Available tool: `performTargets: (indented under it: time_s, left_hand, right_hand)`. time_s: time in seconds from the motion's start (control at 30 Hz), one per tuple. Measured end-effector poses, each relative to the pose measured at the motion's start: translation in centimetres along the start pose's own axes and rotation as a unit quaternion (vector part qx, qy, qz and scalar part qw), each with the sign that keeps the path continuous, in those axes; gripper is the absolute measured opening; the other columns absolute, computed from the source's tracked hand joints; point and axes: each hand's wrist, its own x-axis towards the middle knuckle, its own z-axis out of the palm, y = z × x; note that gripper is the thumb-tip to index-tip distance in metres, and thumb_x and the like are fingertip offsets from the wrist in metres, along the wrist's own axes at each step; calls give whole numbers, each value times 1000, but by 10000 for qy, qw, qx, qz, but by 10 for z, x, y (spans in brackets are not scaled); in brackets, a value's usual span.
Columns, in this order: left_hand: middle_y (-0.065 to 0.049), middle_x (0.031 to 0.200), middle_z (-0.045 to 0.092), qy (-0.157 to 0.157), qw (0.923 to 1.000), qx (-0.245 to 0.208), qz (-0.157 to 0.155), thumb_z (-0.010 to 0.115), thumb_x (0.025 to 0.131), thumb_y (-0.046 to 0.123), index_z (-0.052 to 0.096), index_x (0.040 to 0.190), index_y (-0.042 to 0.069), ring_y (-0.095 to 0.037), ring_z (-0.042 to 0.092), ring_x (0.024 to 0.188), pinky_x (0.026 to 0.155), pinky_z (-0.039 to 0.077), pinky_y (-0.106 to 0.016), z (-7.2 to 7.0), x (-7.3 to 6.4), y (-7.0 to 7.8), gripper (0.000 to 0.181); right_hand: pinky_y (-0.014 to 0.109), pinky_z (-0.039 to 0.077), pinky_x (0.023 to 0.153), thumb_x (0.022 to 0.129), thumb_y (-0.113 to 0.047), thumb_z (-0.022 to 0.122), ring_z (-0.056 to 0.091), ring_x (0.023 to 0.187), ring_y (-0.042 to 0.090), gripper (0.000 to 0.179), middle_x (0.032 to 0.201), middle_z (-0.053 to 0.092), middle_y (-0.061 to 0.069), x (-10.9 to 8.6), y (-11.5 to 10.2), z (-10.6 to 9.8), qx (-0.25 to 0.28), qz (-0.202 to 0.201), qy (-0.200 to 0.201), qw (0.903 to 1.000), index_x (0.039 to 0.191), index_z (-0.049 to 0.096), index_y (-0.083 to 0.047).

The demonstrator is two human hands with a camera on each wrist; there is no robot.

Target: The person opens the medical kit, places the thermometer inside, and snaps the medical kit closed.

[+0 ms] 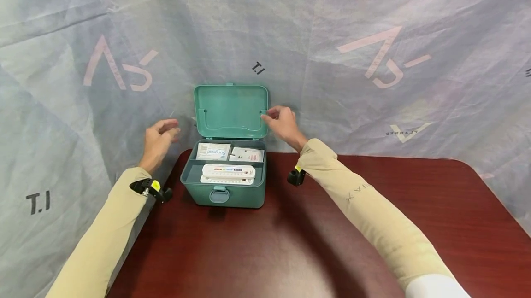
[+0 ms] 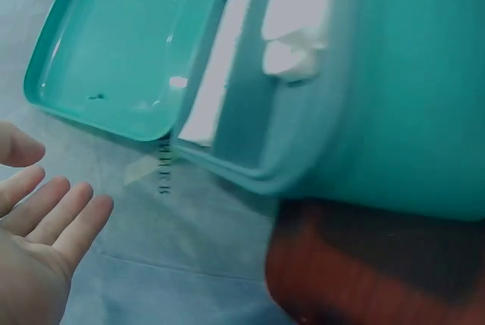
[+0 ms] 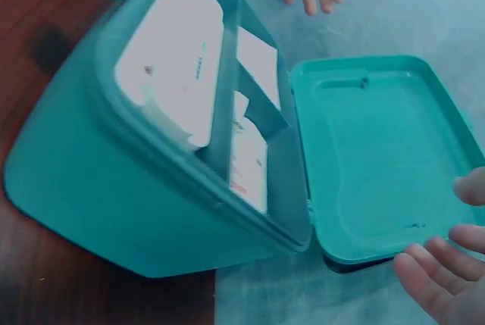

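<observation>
A green box [image 1: 232, 196] stands on the table with its lid [image 1: 230, 107] raised and leaning back. My right hand [image 1: 285, 124] is at the lid's right edge, fingers relaxed and slightly bent, holding nothing; in the right wrist view the fingers [image 3: 428, 268] overlap the lid's corner. To the left of the lid, apart from it, my left hand [image 1: 158, 142] has loose, spread fingers and holds nothing. A white packet marked "surgical" [image 1: 213, 151] and another white packet [image 1: 249, 154] fill the rear compartments. Two white, flat, scaled strips [image 1: 229, 171] lie in the front compartment.
The dark red wooden table [image 1: 373, 196] extends to the right and front of the box. A grey printed cloth [image 1: 323, 58] hangs close behind the lid and along the left side. A latch [image 1: 219, 195] sits on the box's front.
</observation>
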Motion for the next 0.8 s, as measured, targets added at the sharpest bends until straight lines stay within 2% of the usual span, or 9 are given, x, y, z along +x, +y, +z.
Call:
performTargets:
  time_s: [0.03,0.07,0.17,0.2,0.27,0.3,0.5,0.67,0.8]
  left_hand:
    - [-17,121,61,18,10000,19,12,62,90,16,62,123,3,-19,63,99,76,55,-29,0,3,1,35]
    - [-15,121,61,-2,9998,-178,7,65,89,16,62,123,4,-19,63,100,75,55,-28,0,10,-5,36]
    - [-14,123,60,-87,9999,-124,-38,63,90,17,61,125,4,-22,62,106,78,54,-29,4,16,1,37]
    - [-17,125,58,-118,9999,91,-80,60,92,17,59,126,3,-25,60,109,81,54,-33,6,13,11,38]
    - [-17,128,56,-252,9996,75,-100,58,93,15,56,129,1,-26,58,112,84,53,-35,11,15,16,39]
    - [-19,130,54,-309,9992,229,-110,54,95,15,53,131,-1,-29,56,115,88,51,-39,14,12,25,39]
    - [-22,139,45,-716,9972,-39,-218,49,97,8,42,139,-4,-34,47,124,96,45,-43,20,16,31,44]
    - [-23,140,44,-900,9957,-84,-199,46,97,7,39,141,-5,-37,47,123,96,45,-43,20,18,31,46]
    - [-21,136,48,-800,9964,-186,-230,46,98,9,42,139,-4,-34,51,119,95,46,-42,18,18,30,43]
  right_hand:
    - [36,49,79,92,-22,63,58,95,25,31,102,64,15,2,-1,0,25,37,94,9999,111,64,3]
    - [36,49,79,93,-22,63,58,95,25,31,102,64,15,4,-1,-1,31,74,186,9998,111,64,3]
    - [36,49,80,93,-23,62,59,96,25,32,103,64,15,8,-3,-2,44,189,314,9993,112,64,2]
    - [36,49,81,93,-24,62,59,97,25,33,105,63,15,9,-3,-2,35,238,305,9992,113,63,2]
    - [35,49,82,94,-25,61,59,100,25,37,108,63,15,10,-5,-2,32,337,243,9991,118,61,3]
    - [35,49,84,94,-25,61,58,102,25,39,111,62,15,11,-5,-2,58,381,188,9991,121,59,3]
    - [35,48,88,98,-22,55,54,113,25,40,122,57,16,11,-11,-1,488,474,-35,9977,129,53,3]
    - [32,52,77,99,-16,51,61,100,26,30,115,62,15,13,-13,4,770,377,233,9960,121,61,2]
    - [30,54,68,99,-15,51,65,91,27,27,106,66,16,12,-14,7,928,319,478,9940,114,66,1]
